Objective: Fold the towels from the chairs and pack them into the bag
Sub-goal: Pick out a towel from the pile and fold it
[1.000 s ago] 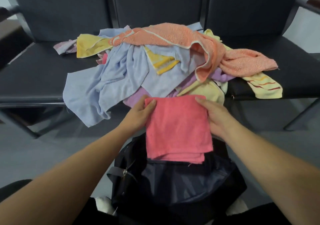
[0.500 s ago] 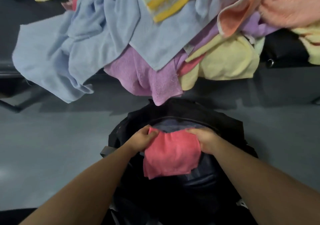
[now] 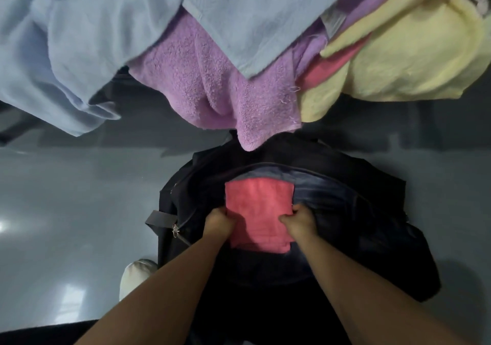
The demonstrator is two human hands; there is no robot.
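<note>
A smooth pale blue towel [image 3: 66, 52] droops at left above the glossy grey floor [image 3: 66, 198], where a whitish shoe toe [image 3: 135, 275] shows. The left hand [image 3: 216, 221] and right hand [image 3: 300, 219], fingers curled, grip the side edges of a folded pink terry towel [image 3: 257, 211]. The towel is a flat rectangle lying in the open mouth of a black fabric bag [image 3: 372, 225]. A nubby purple towel [image 3: 212, 78] hangs down, hiding part of the bag's far rim. A soft pale yellow towel [image 3: 411, 60] bulges at right.
</note>
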